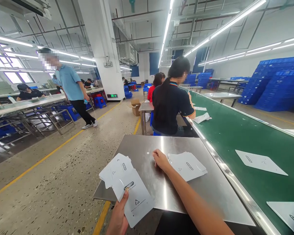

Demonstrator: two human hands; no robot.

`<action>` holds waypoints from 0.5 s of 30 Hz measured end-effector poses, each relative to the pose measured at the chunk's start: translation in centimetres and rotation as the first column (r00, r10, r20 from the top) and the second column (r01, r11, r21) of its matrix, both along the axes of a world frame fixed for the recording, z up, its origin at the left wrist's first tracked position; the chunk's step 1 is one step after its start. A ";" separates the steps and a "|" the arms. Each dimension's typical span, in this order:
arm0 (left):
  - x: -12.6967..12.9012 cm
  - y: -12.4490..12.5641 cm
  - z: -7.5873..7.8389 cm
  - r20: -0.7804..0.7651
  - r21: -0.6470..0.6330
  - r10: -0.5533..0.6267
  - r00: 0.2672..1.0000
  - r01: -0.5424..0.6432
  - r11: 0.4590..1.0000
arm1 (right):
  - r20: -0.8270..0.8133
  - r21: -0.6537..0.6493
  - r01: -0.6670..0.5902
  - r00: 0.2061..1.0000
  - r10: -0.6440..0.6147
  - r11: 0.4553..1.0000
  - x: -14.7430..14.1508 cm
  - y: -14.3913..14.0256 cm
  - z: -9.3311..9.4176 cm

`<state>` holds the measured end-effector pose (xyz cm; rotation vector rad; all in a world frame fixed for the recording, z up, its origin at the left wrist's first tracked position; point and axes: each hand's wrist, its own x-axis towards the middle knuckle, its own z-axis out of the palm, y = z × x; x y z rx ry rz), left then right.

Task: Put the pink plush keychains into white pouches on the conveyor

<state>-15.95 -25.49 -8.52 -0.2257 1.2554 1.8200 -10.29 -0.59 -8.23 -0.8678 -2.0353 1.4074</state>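
My left hand (121,213) grips a flat white printed plastic bag (137,203) by its edge, thumb on top near the black logo. The bag bears a recycling mark and is held at the table's near left edge. Behind it, a pile of similar white bags (117,168) lies at the table's left side. My right hand (161,160) is over the middle of the metal table (147,143), its fingers curled together; whether something is between them is hidden. Just beside its fingertips is a small white round spot (148,153). Another stack of white bags (187,165) lies right of that hand.
A green conveyor belt (235,130) with a metal rail runs along the right, carrying white bags (261,162). A seated person (172,101) in a dark shirt is directly ahead. Another person (70,85) walks in the left aisle. Blue crates (276,85) are stacked far right.
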 end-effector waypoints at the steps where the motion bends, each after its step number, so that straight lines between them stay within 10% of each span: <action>1: 0.0 0.0 0.0 0.001 0.004 0.007 1.000 -0.007 1.000 | 0.014 0.028 0.000 1.000 0.000 1.000 -0.3 0.1 0.2; 15: 1.6 0.9 2.8 0.003 -0.020 -0.079 0.997 0.079 0.997 | 0.143 0.350 -0.013 0.989 -0.039 0.936 -1.1 1.0 1.9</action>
